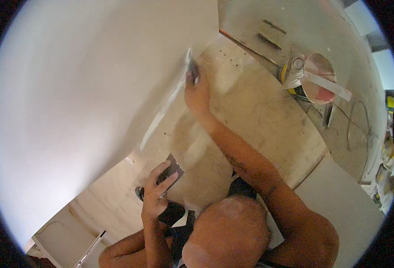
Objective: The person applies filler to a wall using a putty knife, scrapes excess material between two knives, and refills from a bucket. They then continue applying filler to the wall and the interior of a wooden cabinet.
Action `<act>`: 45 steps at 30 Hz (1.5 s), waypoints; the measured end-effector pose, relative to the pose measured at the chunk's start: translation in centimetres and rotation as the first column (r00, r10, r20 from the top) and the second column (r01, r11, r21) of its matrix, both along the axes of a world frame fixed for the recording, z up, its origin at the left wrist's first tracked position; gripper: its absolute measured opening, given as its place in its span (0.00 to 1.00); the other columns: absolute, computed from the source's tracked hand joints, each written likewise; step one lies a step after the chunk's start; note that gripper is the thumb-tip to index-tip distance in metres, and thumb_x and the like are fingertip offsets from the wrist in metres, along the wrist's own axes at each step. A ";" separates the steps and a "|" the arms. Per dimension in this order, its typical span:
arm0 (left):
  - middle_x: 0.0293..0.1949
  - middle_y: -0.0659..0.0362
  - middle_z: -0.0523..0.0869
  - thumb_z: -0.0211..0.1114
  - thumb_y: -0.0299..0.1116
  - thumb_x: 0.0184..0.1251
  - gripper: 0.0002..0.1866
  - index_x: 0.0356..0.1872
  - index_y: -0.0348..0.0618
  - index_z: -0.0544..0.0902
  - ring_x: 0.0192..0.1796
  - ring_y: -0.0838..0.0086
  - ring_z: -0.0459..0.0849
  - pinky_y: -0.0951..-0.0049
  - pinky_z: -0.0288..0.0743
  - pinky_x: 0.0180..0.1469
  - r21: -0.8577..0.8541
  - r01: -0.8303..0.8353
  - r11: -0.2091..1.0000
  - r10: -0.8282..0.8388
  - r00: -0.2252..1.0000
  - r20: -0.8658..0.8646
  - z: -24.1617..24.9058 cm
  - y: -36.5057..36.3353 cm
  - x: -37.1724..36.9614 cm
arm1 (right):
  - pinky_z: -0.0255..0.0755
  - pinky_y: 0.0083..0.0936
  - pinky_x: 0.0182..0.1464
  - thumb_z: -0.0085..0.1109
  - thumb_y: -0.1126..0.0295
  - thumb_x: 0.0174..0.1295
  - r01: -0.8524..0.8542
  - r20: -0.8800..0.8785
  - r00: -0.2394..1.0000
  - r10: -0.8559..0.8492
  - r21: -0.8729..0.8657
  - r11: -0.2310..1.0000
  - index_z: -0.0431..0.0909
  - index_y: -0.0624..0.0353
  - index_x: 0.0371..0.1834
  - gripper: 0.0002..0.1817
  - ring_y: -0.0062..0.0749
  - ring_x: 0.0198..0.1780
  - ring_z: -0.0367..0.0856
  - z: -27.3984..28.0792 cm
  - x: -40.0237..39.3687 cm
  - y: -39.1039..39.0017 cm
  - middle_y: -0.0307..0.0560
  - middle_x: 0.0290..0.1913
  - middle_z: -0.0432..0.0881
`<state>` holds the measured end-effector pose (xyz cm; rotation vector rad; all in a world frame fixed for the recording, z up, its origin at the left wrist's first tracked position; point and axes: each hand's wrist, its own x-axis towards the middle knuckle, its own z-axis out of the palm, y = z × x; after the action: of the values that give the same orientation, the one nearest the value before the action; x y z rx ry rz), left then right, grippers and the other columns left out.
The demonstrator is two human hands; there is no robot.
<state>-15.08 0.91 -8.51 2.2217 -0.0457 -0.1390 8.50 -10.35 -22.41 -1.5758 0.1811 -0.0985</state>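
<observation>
My right hand [198, 94] reaches up to the joint where a pale upright panel meets the wooden board [268, 120]. It grips a small dark spreader [193, 71], partly covered by the fingers, whose edge touches the seam. A streak of white filler [165, 109] runs along that seam, below and just beyond the hand. Lower down, my left hand [154, 193] holds a dark flat plate [172, 169] over the board, fingers laid across its face and the thumb side partly hidden. Pale residue shows on the plate's rim.
The large pale panel [80, 85] fills the left side. At the right, an opened can [321, 71] stands beside a smaller tin [295, 71], with a pale strip [329, 85] across it. Dark strips [269, 41] lie on the floor. My bent knee [226, 232] is close below.
</observation>
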 end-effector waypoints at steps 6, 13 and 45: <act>0.62 0.42 0.71 0.54 0.25 0.63 0.20 0.57 0.45 0.77 0.63 0.48 0.72 0.52 0.69 0.62 -0.209 -0.149 0.967 0.153 0.988 0.005 -0.2 1.0 -2.1 | 0.63 0.33 0.62 0.47 0.73 0.69 -0.069 -0.001 0.998 0.069 0.075 0.995 0.62 0.67 0.64 0.21 0.45 0.58 0.70 2.0 -6.7 5.3 0.58 0.56 0.68; 0.65 0.45 0.68 0.58 0.39 0.65 0.32 0.68 0.38 0.59 0.64 0.49 0.70 0.46 0.73 0.60 -0.758 -0.542 0.363 0.509 0.797 -0.326 -0.8 1.4 -3.0 | 0.61 0.34 0.64 0.48 0.75 0.69 -0.306 0.033 0.951 0.307 0.228 0.924 0.62 0.65 0.64 0.21 0.42 0.59 0.69 2.9 -11.1 5.7 0.54 0.55 0.70; 0.52 0.48 0.79 0.61 0.52 0.64 0.34 0.62 0.35 0.66 0.53 0.55 0.80 0.54 0.77 0.53 -0.784 -0.613 0.099 0.439 0.734 -0.519 -0.1 -3.1 -1.8 | 0.54 0.39 0.70 0.43 0.86 0.59 0.103 0.299 0.953 -0.035 -0.214 0.971 0.61 0.63 0.67 0.29 0.53 0.68 0.60 -0.5 6.0 -2.5 0.60 0.65 0.62</act>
<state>-16.89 -2.21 -8.65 0.8642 0.6470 0.1222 14.47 -12.89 -22.86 -1.7619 -0.0098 -0.4201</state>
